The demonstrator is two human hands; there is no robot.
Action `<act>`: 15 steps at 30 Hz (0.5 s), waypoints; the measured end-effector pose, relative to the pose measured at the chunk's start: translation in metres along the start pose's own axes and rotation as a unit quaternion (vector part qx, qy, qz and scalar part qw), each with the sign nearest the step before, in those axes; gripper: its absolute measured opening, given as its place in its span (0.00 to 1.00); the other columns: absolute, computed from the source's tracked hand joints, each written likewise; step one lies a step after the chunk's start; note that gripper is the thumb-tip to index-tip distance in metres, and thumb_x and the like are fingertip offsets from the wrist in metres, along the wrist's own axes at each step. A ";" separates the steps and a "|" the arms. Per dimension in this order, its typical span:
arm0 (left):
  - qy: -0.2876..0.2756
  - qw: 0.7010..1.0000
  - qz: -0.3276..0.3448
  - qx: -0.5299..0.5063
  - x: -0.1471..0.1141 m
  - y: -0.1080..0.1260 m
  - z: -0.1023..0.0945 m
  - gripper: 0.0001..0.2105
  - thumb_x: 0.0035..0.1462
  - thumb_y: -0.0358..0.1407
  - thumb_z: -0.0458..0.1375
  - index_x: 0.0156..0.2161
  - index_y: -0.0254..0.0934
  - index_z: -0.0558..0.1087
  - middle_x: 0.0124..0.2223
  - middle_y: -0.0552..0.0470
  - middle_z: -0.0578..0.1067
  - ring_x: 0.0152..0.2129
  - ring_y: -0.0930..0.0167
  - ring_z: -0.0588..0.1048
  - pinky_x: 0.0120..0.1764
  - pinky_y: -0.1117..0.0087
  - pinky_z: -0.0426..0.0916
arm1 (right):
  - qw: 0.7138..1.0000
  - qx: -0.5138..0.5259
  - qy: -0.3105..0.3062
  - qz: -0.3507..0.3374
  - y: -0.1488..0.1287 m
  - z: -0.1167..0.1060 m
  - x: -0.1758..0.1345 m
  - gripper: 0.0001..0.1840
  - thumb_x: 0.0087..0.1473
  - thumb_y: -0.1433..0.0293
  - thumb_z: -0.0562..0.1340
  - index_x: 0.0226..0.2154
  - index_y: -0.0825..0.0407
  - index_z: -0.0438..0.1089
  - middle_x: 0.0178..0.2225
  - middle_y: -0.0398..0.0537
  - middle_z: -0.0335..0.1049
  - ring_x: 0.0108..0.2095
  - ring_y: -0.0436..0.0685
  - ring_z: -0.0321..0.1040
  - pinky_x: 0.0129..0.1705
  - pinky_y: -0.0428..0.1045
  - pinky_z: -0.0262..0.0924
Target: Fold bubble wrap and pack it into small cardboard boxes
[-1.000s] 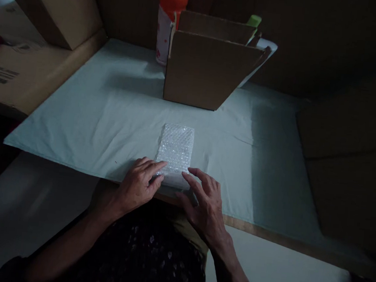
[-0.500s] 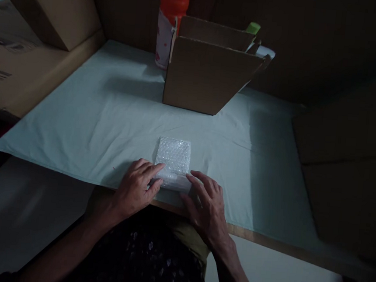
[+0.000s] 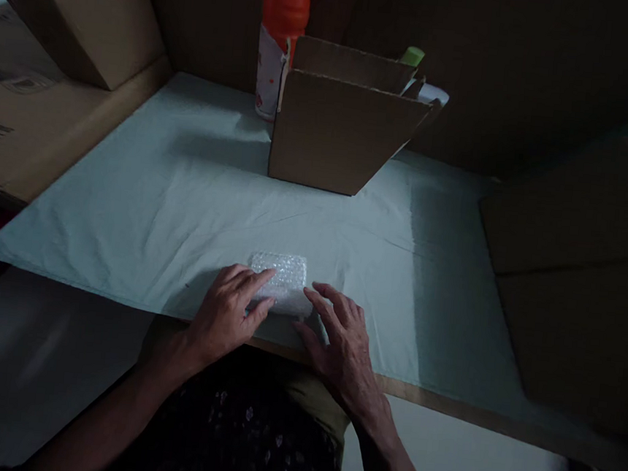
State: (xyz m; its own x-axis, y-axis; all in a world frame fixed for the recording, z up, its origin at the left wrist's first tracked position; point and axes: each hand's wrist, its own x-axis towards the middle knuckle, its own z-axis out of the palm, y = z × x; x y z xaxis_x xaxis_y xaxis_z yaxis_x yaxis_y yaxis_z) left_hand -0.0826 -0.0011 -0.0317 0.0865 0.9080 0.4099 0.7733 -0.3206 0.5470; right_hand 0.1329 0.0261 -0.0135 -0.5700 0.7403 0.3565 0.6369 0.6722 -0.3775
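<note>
Head view: we look down at both our hands on a small bubble-wrap bundle (image 3: 282, 282) at the near edge of the table.
Bundle position: it lies directly ahead of our hands, between the fingertips, on the pale sheet (image 3: 146, 199) covering the table.
Long axis: the bundle runs left to right, across our line of reach.
Left hand (image 3: 227, 314): fingers spread flat, their tips pressing on the left end of the bundle; nothing is clasped.
Right hand (image 3: 341, 340): fingers spread, tips at the right end of the bundle, touching or just beside it; we cannot tell which in the dim light.
Nearer hand: the left lies further over the bundle; the right sits slightly closer to us.
Beyond the hands: an open cardboard box (image 3: 340, 124) stands well apart from the bundle, straight ahead.
Behind the box: an orange bottle (image 3: 282, 35) to its left, a green-topped thing (image 3: 412, 56) to its right.
Far left: a larger carton (image 3: 21, 122) with a printed label.
Writing: the bottle's label print and the carton's label are too dark and small for us to read; no brand is legible.
</note>
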 end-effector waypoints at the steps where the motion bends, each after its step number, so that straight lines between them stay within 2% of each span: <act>1: 0.006 1.000 -0.006 0.012 0.006 -0.005 0.004 0.15 0.65 0.34 0.56 0.55 0.34 0.71 0.43 0.45 0.79 0.42 0.62 0.75 0.47 0.57 0.72 | 1.000 -0.024 -0.002 -0.010 0.000 0.002 0.002 0.22 0.62 0.68 0.63 0.57 0.52 0.66 0.57 0.61 0.68 0.54 0.66 0.66 0.49 0.60 0.63; 2: 0.017 1.000 -0.015 0.022 0.012 -0.009 0.008 0.14 0.64 0.35 0.57 0.54 0.34 0.72 0.43 0.44 0.79 0.42 0.61 0.75 0.47 0.56 0.72 | 0.999 -0.043 -0.012 -0.023 0.001 0.005 0.005 0.23 0.60 0.68 0.64 0.58 0.52 0.66 0.60 0.61 0.66 0.56 0.68 0.64 0.50 0.61 0.62; 4: 0.050 0.997 -0.048 0.018 0.019 -0.014 0.012 0.14 0.64 0.37 0.57 0.52 0.34 0.73 0.45 0.43 0.78 0.44 0.60 0.75 0.49 0.55 0.72 | 0.996 -0.066 -0.037 -0.042 0.004 0.013 0.014 0.22 0.59 0.70 0.64 0.56 0.51 0.68 0.59 0.59 0.68 0.57 0.68 0.63 0.51 0.60 0.61; 6: 0.090 0.990 -0.103 -0.029 0.017 -0.011 0.010 0.17 0.63 0.40 0.58 0.54 0.34 0.72 0.48 0.41 0.77 0.46 0.60 0.75 0.50 0.55 0.71 | 0.996 -0.075 -0.037 -0.028 0.008 0.019 0.023 0.18 0.60 0.72 0.63 0.53 0.50 0.70 0.54 0.55 0.73 0.52 0.65 0.67 0.49 0.58 0.61; 8: 0.112 0.968 -0.189 -0.121 0.006 -0.002 0.003 0.21 0.62 0.42 0.59 0.58 0.35 0.69 0.50 0.41 0.76 0.46 0.62 0.75 0.50 0.57 0.72 | 0.998 -0.069 -0.012 -0.002 0.010 0.023 0.028 0.14 0.62 0.72 0.62 0.51 0.50 0.72 0.48 0.52 0.76 0.47 0.62 0.70 0.45 0.56 0.60; 10: 0.107 0.918 -0.287 -0.254 -0.008 0.010 -0.005 0.26 0.61 0.44 0.59 0.61 0.36 0.65 0.54 0.41 0.74 0.48 0.62 0.75 0.50 0.58 0.72 | 0.998 -0.054 0.016 0.010 0.009 0.023 0.029 0.12 0.63 0.72 0.62 0.49 0.50 0.73 0.45 0.50 0.78 0.43 0.60 0.71 0.44 0.55 0.60; 12: 0.087 0.844 -0.358 -0.389 -0.019 0.021 -0.010 0.31 0.59 0.44 0.61 0.65 0.38 0.61 0.58 0.40 0.72 0.52 0.61 0.74 0.53 0.59 0.71 | 0.999 -0.036 0.026 -0.002 0.004 0.020 0.026 0.11 0.64 0.71 0.61 0.48 0.51 0.73 0.44 0.50 0.78 0.42 0.58 0.71 0.44 0.54 0.59; 14: 0.068 0.782 -0.391 -0.480 -0.023 0.028 -0.010 0.37 0.56 0.44 0.65 0.67 0.37 0.57 0.60 0.41 0.71 0.55 0.60 0.73 0.57 0.59 0.69 | 1.000 -0.011 0.015 -0.023 -0.002 0.015 0.023 0.11 0.64 0.71 0.61 0.49 0.50 0.73 0.44 0.49 0.78 0.42 0.58 0.71 0.44 0.55 0.59; 15: 0.061 0.764 -0.398 -0.504 -0.023 0.030 -0.008 0.39 0.53 0.43 0.66 0.67 0.37 0.57 0.60 0.41 0.72 0.55 0.60 0.73 0.58 0.59 0.68 | 0.999 0.010 0.004 -0.033 -0.005 0.012 0.022 0.11 0.65 0.70 0.60 0.49 0.49 0.73 0.43 0.49 0.78 0.42 0.57 0.71 0.44 0.55 0.59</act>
State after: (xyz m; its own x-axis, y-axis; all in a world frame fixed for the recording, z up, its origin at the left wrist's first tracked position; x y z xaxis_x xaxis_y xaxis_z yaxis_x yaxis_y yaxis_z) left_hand -0.0664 -0.0339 -0.0189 -0.2667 0.9113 -0.3136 -0.3306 0.2191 0.9180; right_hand 0.1108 0.0387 -0.0145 -0.6070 0.6937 0.3877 0.5875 0.7202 -0.3689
